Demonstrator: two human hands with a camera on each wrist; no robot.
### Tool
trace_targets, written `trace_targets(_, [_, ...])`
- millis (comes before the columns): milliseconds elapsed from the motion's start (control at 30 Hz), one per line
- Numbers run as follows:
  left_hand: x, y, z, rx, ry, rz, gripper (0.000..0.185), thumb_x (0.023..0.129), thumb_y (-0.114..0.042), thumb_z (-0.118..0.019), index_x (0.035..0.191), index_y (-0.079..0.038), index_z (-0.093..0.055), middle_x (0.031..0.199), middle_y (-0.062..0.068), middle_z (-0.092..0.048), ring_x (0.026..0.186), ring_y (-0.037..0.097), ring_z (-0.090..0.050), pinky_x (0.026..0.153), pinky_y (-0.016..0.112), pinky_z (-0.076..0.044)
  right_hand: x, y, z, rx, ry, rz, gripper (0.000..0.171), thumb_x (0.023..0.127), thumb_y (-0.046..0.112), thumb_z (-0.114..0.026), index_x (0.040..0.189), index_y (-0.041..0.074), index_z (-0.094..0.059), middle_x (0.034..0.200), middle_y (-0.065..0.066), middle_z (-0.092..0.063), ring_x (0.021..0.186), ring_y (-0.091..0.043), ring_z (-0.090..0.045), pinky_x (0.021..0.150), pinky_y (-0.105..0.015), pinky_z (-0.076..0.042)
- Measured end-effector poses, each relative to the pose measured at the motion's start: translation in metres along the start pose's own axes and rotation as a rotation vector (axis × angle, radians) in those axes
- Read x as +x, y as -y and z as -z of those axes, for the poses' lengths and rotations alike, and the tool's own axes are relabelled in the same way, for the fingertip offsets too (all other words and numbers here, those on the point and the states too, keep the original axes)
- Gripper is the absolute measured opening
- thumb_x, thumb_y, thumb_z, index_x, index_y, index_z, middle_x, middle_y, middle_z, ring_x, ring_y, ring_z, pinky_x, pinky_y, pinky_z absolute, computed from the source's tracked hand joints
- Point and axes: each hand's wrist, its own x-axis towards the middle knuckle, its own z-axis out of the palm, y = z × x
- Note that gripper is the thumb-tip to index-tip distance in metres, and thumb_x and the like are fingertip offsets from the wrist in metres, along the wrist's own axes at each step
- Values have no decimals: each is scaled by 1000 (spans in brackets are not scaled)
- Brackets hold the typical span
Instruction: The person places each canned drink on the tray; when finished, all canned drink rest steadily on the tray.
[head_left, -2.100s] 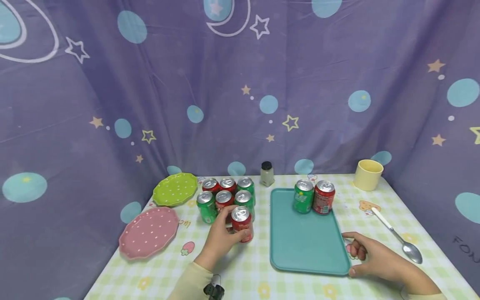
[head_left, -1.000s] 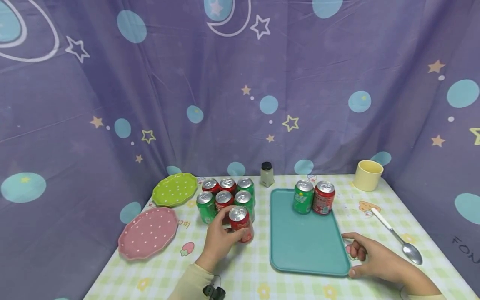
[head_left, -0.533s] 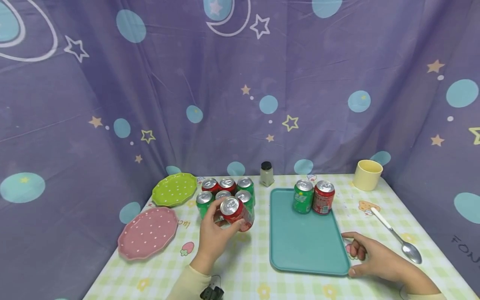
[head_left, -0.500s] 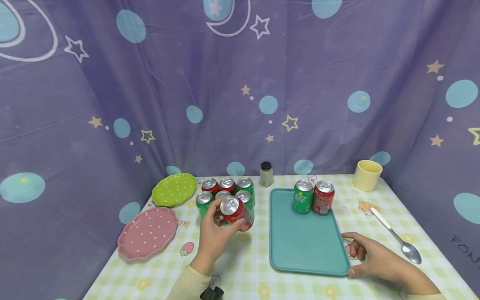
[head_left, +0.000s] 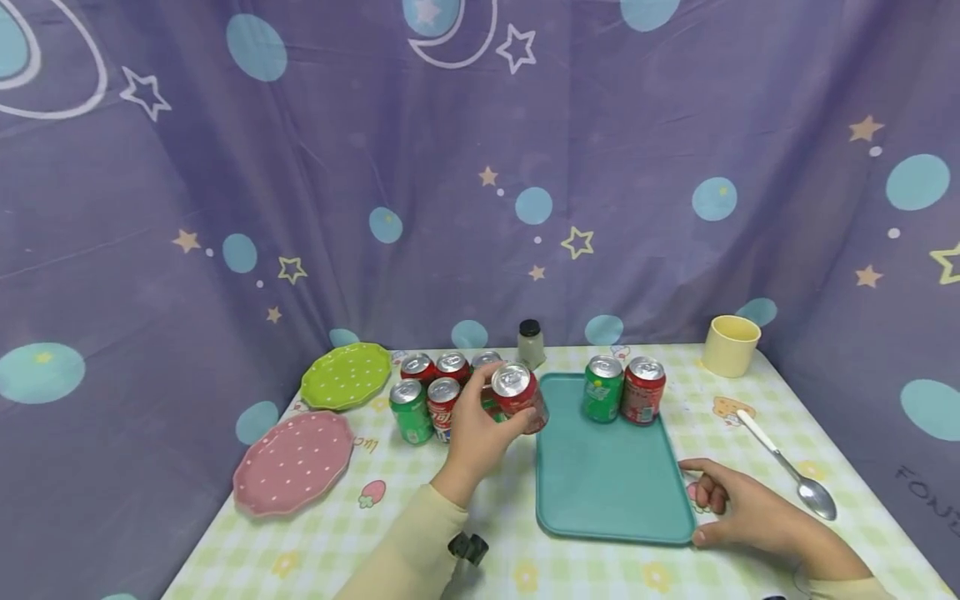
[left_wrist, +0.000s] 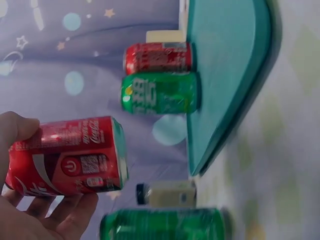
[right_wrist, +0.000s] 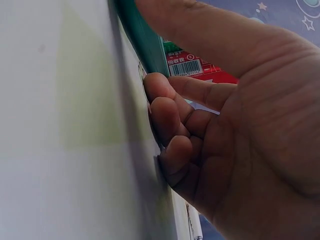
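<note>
In the head view, my left hand (head_left: 477,442) holds a red Coca-Cola can (head_left: 523,405) off the table, slightly tilted, between thumb and fingers. The can (left_wrist: 75,159) shows its label in the left wrist view. It hangs by the left edge of a teal tray (head_left: 611,487). On that tray's far part stand a green Sprite can (head_left: 602,390) and a red can (head_left: 643,392), side by side. My right hand (head_left: 750,510) touches the tray's right edge with thumb and index finger; its other fingers curl loosely against the tablecloth, as the right wrist view shows.
Several red and green cans (head_left: 411,412) stand grouped left of the tray, partly behind my left hand. A pink plate (head_left: 294,463) and a green plate (head_left: 347,377) lie further left. A black-capped jar (head_left: 531,346), yellow cup (head_left: 731,347) and spoon (head_left: 787,467) surround the tray.
My left hand has lifted the red can from in front of the can group and carried it right, toward the tray. The right hand keeps its place at the tray edge.
</note>
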Motion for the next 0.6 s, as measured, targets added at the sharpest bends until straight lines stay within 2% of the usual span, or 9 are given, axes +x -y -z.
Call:
trace_targets(167, [10,8,-28,32,39,50,69,80,-9,-90,141,-18,-58,126,1,-66,114,20,-63,92,38,-59,1,-1,-1,9,1,0,100,76,28,-95,153,-5,-40,102,-9,-57,83,-13,-54,68,-27,-49])
trace_targets(333, [19,13,-53,84,73,126,71,82,-12,-89,144,-17,-56,128,1,-65,118,19,-62,94,34,-58,1,-1,0,8,-3,-6,100,75,28,-96,153,-5,-41,102,-9,-57,83,-13,-54,68,-27,-48])
trace_targets(600, [31,35,-82,148,96,233,77,84,-13,-89,150,-19,-50,132,4,-61,120,18,-61,99,34,-55,1,1,0,25,-4,-21,101,75,27,-96,152,-6,-41,101,-9,-56,81,-13,-53,67,-27,-48])
